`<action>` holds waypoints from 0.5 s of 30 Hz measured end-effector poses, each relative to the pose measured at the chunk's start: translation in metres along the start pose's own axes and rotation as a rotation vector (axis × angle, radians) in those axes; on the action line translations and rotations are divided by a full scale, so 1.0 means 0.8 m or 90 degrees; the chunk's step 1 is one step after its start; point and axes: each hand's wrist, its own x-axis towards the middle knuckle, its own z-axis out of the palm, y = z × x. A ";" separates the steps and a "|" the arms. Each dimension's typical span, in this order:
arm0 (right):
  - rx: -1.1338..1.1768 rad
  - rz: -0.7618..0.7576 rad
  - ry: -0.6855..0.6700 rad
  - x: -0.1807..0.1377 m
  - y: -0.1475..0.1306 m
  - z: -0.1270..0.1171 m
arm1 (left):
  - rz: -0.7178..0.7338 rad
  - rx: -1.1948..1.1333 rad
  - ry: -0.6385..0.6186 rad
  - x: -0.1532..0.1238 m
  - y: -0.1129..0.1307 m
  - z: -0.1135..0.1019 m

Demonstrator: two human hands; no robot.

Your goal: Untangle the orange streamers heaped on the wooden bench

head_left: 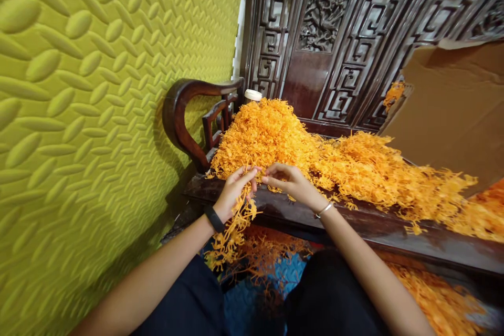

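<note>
A big heap of small orange plastic pieces (315, 152) covers the seat of a dark carved wooden bench (354, 220). My left hand (234, 191), with a black band on the wrist, is closed on a hanging bunch of joined orange pieces (236, 226) that dangles below the seat edge. My right hand (291, 181), with a thin bracelet on the wrist, pinches the top of the same bunch with its fingertips, just in front of the heap. Both hands meet at the bench's front edge.
A yellow-green embossed wall (86, 115) fills the left. The bench's curved armrest (185, 115) and carved backrest (334, 26) stand behind the heap. A cardboard sheet (452, 110) leans at the right. More orange pieces lie on the floor (433, 299) by my knees. A white-capped jar (252, 95) stands in the corner.
</note>
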 end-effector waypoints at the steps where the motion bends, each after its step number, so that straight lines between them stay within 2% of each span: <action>1: -0.011 -0.006 0.001 0.000 0.000 0.001 | -0.002 -0.004 -0.006 0.000 0.000 0.000; 6: -0.068 -0.021 -0.010 -0.001 -0.001 0.004 | -0.015 -0.018 -0.024 0.000 0.000 0.002; 10: -0.063 0.018 -0.017 -0.001 -0.001 -0.002 | 0.004 0.000 -0.006 -0.005 0.003 0.005; 15: -0.052 -0.002 -0.150 -0.001 -0.002 -0.008 | -0.024 -0.036 0.008 -0.008 0.005 0.014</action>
